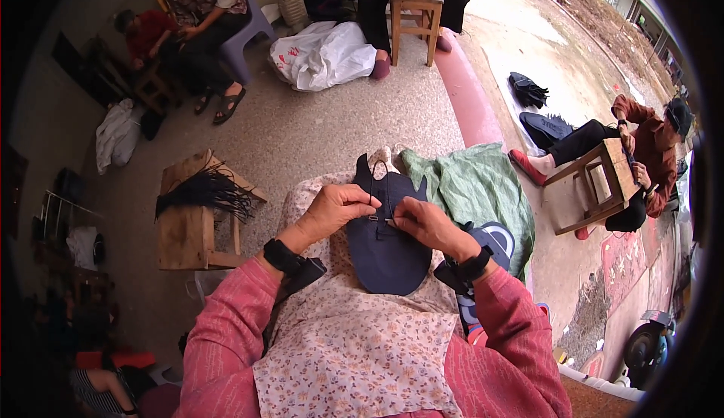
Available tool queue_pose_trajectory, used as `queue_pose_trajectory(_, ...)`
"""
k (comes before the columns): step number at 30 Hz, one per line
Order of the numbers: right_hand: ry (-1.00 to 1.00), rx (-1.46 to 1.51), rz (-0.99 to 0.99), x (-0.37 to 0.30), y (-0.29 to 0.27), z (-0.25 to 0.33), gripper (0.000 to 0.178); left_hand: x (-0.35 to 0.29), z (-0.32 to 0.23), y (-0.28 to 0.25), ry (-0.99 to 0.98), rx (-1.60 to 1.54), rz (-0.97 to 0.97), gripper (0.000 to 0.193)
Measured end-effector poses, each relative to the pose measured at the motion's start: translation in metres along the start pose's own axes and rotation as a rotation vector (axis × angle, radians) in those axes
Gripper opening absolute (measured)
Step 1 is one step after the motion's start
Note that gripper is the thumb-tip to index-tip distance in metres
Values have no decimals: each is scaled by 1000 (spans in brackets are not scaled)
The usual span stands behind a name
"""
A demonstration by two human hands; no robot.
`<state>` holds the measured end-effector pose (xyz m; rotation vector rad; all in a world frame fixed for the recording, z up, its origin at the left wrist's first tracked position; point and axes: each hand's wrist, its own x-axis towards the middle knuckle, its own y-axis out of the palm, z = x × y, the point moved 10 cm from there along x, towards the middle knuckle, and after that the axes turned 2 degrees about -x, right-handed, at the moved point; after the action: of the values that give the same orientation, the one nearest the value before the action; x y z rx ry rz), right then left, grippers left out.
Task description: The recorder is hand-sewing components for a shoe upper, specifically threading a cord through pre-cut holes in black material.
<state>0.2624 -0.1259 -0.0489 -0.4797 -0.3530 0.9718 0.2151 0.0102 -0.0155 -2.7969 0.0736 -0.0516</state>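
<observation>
A flat dark-blue piece (391, 263), perhaps a shoe upper, lies across my lap. Its rounded end is toward me and two pointed tabs stick out at the far end. A thin black cord (387, 179) rises in a loop over its middle. The cord's left side runs to the pinched fingertips of my left hand (343, 208). My right hand (431, 226) is pinched closed at the middle of the piece, beside a small shiny bit; its fingers hide what they hold. Patterned apron cloth (351, 350) covers my lap beneath.
A wooden stool (181, 237) at left bears a bundle of black cords (207, 194). Green cloth (483, 192) lies right of my lap. Several people sit around, one at a wooden stool (596, 184) on the right. A white sack (324, 56) rests on the floor ahead.
</observation>
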Motion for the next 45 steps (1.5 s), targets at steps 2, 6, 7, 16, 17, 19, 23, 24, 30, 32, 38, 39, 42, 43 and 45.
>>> queue_pose_trajectory(2, 2, 16, 8, 1, 1, 0, 18, 0, 3, -2, -33, -49, -14, 13)
queue_pose_trajectory(6, 33, 22, 24, 1, 1, -2, 18, 3, 4, 7, 29, -2, 33, 13)
queue_pose_trajectory(7, 36, 25, 25, 1, 2, -2, 19, 2, 3, 8, 28, -2, 36, 12)
queue_pose_trajectory(16, 43, 154, 46, 2, 6, -15, 15, 3, -10, 14, 133, 154, 92, 11)
queue_pose_trajectory(17, 44, 202, 49, 2, 6, -14, 15, 2, -10, 14, 132, 154, 92, 11)
queue_pose_trajectory(19, 66, 231, 57, 0, 6, -13, 15, 0, -1, 13, 54, 105, 72, 9)
queue_pose_trajectory(23, 103, 296, 73, -2, 8, -14, 15, -4, 15, 16, -57, -95, 62, 11)
queue_pose_trajectory(24, 104, 296, 73, -3, 8, -14, 15, -5, 25, 19, -144, -210, 83, 13)
queue_pose_trajectory(30, 63, 274, 99, -5, 10, -5, 16, -20, 36, 21, -279, -359, 167, 26)
queue_pose_trajectory(32, 50, 213, 84, -5, 8, -4, 17, -29, 39, 19, -309, -366, 212, 27)
queue_pose_trajectory(38, 26, 207, 69, -7, 5, 1, 16, -51, 71, -13, -633, -569, -221, 28)
queue_pose_trajectory(39, 25, 205, 68, -7, 6, -1, 16, -52, 67, 0, -663, -661, -135, 30)
queue_pose_trajectory(42, -17, 165, 35, -9, 8, 0, 16, -29, 77, 24, -526, -792, -101, 28)
queue_pose_trajectory(43, -49, 95, -7, -12, 3, 3, 14, -23, 73, 21, -470, -724, -96, 28)
queue_pose_trajectory(45, -79, 23, -41, -21, -2, 5, 12, -22, 74, 18, -467, -676, -90, 26)
